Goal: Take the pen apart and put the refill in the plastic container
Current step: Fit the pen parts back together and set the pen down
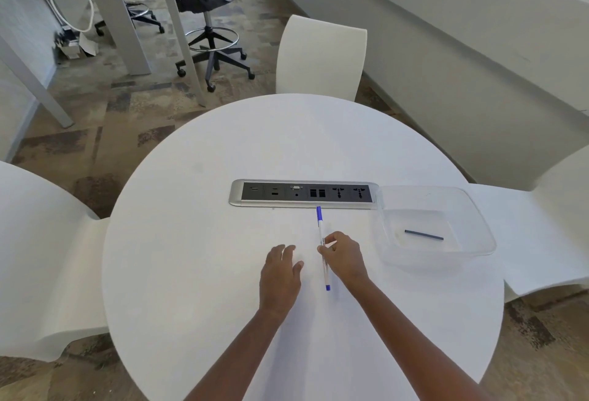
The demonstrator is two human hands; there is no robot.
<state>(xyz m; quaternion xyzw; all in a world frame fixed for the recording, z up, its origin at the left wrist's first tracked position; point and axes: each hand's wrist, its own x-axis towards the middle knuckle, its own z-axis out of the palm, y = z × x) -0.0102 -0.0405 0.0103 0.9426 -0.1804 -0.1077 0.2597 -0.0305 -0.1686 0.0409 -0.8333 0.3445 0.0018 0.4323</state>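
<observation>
On the round white bench, a person's two bare hands are working close together near the middle. The right hand is closing its fingers around the pen, pinching the clear barrel about halfway along its length. The pen is lying almost straight away from the person, with its blue cap pointing at the far side and nearly touching the edge of the socket strip, and its small blue end plug pointing back toward the person. Whether the pen is resting on the bench or being lifted just off it, I cannot tell.

The left hand is lying palm down just beside the pen, its fingers spread loosely and grasping nothing, apart from the barrel.

To the right of the hands, the clear plastic container is sitting on the bench with its far left corner just beside the end of the socket strip. A thin dark rod is lying loose on the floor of the container, slanted slightly.

White chairs are standing around the bench, one at the far side and others at the left and right.
</observation>
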